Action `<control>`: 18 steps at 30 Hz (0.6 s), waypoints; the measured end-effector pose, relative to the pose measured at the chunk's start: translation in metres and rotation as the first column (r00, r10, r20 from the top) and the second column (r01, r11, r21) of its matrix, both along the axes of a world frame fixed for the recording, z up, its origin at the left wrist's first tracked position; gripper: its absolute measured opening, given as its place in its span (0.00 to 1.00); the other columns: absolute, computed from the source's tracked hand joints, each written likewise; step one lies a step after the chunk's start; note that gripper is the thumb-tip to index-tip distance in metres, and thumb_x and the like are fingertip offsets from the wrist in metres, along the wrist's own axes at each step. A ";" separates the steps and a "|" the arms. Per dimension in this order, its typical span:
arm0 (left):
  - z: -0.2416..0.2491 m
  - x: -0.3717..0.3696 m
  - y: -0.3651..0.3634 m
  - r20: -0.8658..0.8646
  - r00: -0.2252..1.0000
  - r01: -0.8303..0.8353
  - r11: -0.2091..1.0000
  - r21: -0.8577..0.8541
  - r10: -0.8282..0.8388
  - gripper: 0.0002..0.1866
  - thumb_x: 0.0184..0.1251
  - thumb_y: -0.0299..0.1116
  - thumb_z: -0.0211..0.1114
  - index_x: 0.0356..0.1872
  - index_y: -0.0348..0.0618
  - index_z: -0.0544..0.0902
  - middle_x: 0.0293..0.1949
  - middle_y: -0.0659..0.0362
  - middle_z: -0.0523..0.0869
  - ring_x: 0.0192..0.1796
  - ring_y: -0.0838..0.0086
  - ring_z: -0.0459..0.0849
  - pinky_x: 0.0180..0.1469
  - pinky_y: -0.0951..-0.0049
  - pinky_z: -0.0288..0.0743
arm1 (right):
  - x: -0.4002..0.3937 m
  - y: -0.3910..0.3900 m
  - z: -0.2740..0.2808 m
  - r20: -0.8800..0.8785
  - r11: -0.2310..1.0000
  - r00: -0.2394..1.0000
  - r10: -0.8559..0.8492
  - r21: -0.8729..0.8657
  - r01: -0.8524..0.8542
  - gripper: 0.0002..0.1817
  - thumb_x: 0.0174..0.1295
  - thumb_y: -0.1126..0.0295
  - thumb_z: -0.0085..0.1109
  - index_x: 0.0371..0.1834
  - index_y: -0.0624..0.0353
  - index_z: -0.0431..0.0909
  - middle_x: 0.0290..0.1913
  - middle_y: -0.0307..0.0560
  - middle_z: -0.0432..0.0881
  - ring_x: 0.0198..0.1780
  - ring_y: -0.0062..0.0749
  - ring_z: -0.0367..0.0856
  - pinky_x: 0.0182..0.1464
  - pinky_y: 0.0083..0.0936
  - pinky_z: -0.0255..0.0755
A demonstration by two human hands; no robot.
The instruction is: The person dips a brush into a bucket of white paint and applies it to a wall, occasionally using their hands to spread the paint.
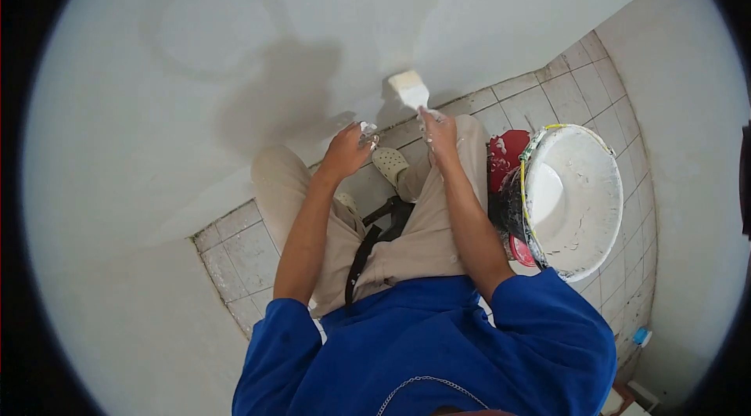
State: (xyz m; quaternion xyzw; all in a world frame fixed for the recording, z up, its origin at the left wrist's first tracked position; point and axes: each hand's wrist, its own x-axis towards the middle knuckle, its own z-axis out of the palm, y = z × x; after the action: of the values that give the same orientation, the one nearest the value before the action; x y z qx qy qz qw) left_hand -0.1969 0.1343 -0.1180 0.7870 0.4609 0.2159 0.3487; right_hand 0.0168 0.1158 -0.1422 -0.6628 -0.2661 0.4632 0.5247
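Observation:
In my right hand (440, 133) is a paintbrush (409, 90), gripped by its handle near the white-coated base. Its broad pale bristles point up and left, right by the lower part of the white wall (375, 17). My left hand (350, 151) hovers over my left knee with its fingers curled in. White paint covers its fingertips, and I cannot tell whether something small is pinched there. To the right of my right forearm stands a large paint bucket (579, 205) with a yellow-covered handle; white paint smears its inside and pools at its left side.
Red and dark containers (510, 148) sit against the bucket's left side. Pale tiles (250, 255) cover the floor of this narrow corner, and another wall (688, 103) rises on the right. My feet in light clogs (389, 165) are close to the wall's base. A small blue object (641, 336) lies at the lower right.

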 end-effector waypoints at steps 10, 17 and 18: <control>-0.022 -0.003 -0.001 -0.058 0.998 0.019 0.996 0.091 -0.014 0.15 0.60 0.36 0.59 0.43 0.34 0.76 0.41 0.42 0.79 0.45 0.46 0.76 0.48 0.55 0.71 | -0.008 0.009 -0.006 -0.066 0.999 0.997 0.029 0.023 -0.028 0.13 0.58 0.63 0.61 0.24 0.62 0.78 0.15 0.33 0.70 0.13 0.14 0.61 0.15 0.17 0.51; -0.020 0.000 0.001 -0.049 0.997 0.057 0.998 0.029 -0.055 0.16 0.61 0.36 0.59 0.43 0.34 0.75 0.41 0.44 0.79 0.46 0.47 0.76 0.48 0.56 0.70 | -0.007 0.027 -0.038 0.105 0.992 0.989 0.099 -0.082 -0.091 0.13 0.60 0.63 0.60 0.24 0.62 0.79 0.15 0.33 0.70 0.13 0.15 0.61 0.15 0.18 0.51; -0.022 0.000 0.001 -0.042 0.998 0.047 0.998 0.031 -0.045 0.16 0.61 0.36 0.59 0.43 0.34 0.75 0.41 0.44 0.79 0.46 0.47 0.76 0.48 0.56 0.70 | -0.011 0.030 -0.031 0.140 0.994 0.986 0.093 -0.070 -0.084 0.13 0.60 0.63 0.60 0.24 0.62 0.79 0.15 0.33 0.70 0.13 0.15 0.61 0.15 0.18 0.51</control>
State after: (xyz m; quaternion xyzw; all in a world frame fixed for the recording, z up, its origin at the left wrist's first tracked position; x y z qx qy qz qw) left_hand -0.1967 0.1354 -0.1400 0.8072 0.4462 0.1990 0.3312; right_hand 0.0059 0.1460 -0.1733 -0.6983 -0.3171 0.4457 0.4617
